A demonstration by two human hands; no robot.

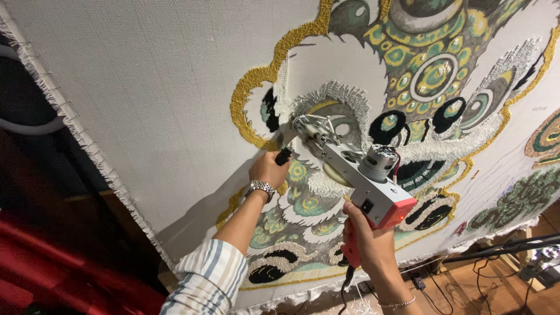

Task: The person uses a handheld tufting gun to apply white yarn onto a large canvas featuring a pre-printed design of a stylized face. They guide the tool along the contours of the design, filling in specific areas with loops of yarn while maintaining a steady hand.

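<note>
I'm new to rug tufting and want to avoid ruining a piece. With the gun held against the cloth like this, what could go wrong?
The tufting gun tip presses the stretched backing cloth at an angle; a slip might tear it or stray into the finished gold outline.

The left hand grips the front handle close to the moving tip, so fingers could get caught.

The power cord hangs below the right hand and may snag.

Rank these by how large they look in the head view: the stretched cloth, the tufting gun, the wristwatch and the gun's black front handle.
1. Cloth, largest by far.
2. Tufting gun, though it sits nearer the camera.
3 and 4. Wristwatch and black front handle: both look small and alike, and the left hand covers much of the handle, so unranked.
</note>
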